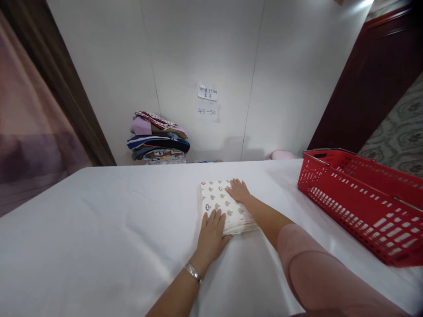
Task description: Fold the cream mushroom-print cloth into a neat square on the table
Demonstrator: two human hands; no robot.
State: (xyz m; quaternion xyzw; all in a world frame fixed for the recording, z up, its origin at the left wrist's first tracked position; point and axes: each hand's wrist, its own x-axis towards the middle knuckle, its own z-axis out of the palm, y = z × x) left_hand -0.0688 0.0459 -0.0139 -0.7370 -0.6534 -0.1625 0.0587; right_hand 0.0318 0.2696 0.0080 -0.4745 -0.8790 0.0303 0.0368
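A folded cream cloth (220, 203) with a small grey and red print lies on the white table (99, 229), right of the middle. My left hand (211, 235) rests flat on its near left corner, fingers stretched out. My right hand (238, 190) lies flat on its far right part, fingers spread. A bracelet sits on my left wrist. A pink sleeve covers my right upper arm.
A red plastic basket (363, 202) stands on the table's right side. A pile of folded clothes (158, 138) sits against the white wall behind the table, under two paper notes (207, 102). A dark door is at the right, a curtain at the left.
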